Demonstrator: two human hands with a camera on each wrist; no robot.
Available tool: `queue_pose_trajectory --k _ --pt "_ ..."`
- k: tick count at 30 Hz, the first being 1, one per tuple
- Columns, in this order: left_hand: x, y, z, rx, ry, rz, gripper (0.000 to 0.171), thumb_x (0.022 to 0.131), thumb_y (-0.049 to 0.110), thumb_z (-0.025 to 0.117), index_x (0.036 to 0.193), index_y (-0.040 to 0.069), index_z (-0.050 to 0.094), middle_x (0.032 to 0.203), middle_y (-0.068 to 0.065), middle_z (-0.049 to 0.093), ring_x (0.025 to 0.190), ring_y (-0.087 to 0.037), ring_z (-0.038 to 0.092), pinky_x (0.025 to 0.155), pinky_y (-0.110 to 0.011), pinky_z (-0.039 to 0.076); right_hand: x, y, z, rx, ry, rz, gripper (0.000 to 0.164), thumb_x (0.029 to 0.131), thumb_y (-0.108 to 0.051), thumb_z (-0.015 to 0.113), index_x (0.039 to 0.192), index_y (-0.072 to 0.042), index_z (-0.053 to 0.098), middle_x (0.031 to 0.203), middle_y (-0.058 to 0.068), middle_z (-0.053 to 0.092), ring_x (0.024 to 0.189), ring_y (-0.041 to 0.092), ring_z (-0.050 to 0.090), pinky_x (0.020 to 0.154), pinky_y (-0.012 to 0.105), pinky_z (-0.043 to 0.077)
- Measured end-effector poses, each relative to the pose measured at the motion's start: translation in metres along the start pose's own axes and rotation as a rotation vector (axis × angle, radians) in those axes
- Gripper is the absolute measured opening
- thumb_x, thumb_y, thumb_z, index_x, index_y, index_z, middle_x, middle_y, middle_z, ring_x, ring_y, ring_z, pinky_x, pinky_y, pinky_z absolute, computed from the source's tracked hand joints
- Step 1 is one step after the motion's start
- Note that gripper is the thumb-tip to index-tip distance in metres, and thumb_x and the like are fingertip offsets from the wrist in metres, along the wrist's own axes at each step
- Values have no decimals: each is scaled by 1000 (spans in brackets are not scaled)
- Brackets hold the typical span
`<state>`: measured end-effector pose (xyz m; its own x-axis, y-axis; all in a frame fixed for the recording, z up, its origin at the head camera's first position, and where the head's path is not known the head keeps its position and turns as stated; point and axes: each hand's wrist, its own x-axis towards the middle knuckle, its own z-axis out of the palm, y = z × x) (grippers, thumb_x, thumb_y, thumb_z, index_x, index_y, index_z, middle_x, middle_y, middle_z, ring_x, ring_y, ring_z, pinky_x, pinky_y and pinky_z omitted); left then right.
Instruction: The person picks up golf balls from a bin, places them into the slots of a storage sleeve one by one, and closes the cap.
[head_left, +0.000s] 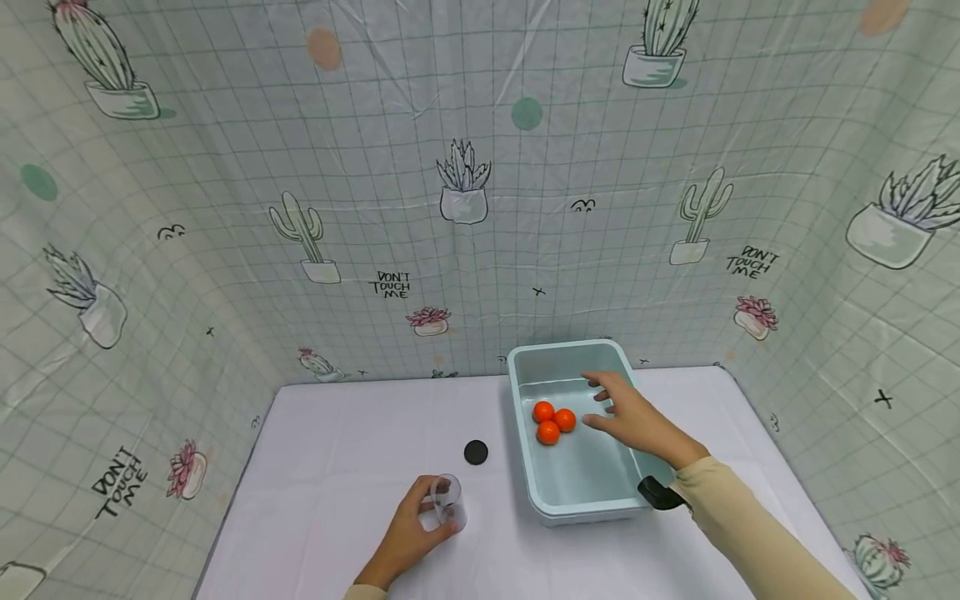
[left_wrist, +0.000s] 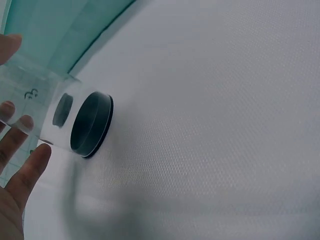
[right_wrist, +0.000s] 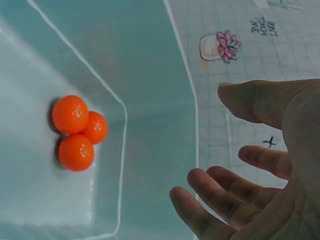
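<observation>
In the head view, I am losing part of the tray (head_left: 592, 479) behind the right hand (head_left: 636, 418); my left wrist view is cutting off the left hand (left_wrist: 17, 189) and clear cup (left_wrist: 44, 107), my right wrist view the tray.

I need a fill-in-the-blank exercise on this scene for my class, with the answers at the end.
1. The tray contains ____ orange balls.
2. The left hand grips a clear cup, while the right hand holds ____.
3. The round disc lying near the tray is ____ in colour.
4. In the head view, the tray is on the disc's ____ side.

Missing words: three; nothing; black; right.
</observation>
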<state>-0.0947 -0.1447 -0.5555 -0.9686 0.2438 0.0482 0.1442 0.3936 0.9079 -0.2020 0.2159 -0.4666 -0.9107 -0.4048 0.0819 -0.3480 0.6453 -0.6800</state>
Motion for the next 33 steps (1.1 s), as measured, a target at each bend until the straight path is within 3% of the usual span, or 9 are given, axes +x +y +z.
queue_pose_trajectory --k 3,10,16,18,24,33 --pt "1 -3 2 -19 11 -2 51 74 7 76 118 1 51 119 -14 52 112 -31 50 92 -41 48 8 2 6 27 -43 -12 61 82 -13 70 134 -2 40 129 17 45 107 32 52 81 39 53" --pt "7 -38 13 -56 49 18 52 72 14 79 116 9 53 117 -6 56 109 -24 54 90 -27 48 27 3 21 69 -132 -6 59 78 -12 74 129 -2 47 123 16 51 105 32 55 78 31 54" --pt "5 -7 9 -110 37 30 51 72 0 76 116 -3 51 116 -22 54 108 -37 54 90 -36 49 40 6 32 87 -193 13 58 77 -4 72 129 -1 47 119 18 54 104 36 56 79 37 53" --pt "5 -3 9 -114 33 34 51 72 -2 75 116 -5 50 117 -23 53 108 -38 53 90 -37 49 45 7 36 75 -215 12 58 76 0 71 128 0 48 117 20 55 103 36 56 80 39 53" --pt "7 -5 11 -149 45 58 51 71 -7 74 116 -8 49 116 -25 52 106 -40 53 91 -38 48 59 13 46 36 -283 -47 53 70 9 71 120 2 53 112 22 57 97 34 58 80 38 53" --pt "9 -8 13 -153 48 53 51 71 -7 73 116 -6 50 117 -24 51 108 -39 53 92 -37 47 64 25 60 19 -327 -21 50 67 13 72 114 4 56 107 19 58 95 32 57 81 39 52"
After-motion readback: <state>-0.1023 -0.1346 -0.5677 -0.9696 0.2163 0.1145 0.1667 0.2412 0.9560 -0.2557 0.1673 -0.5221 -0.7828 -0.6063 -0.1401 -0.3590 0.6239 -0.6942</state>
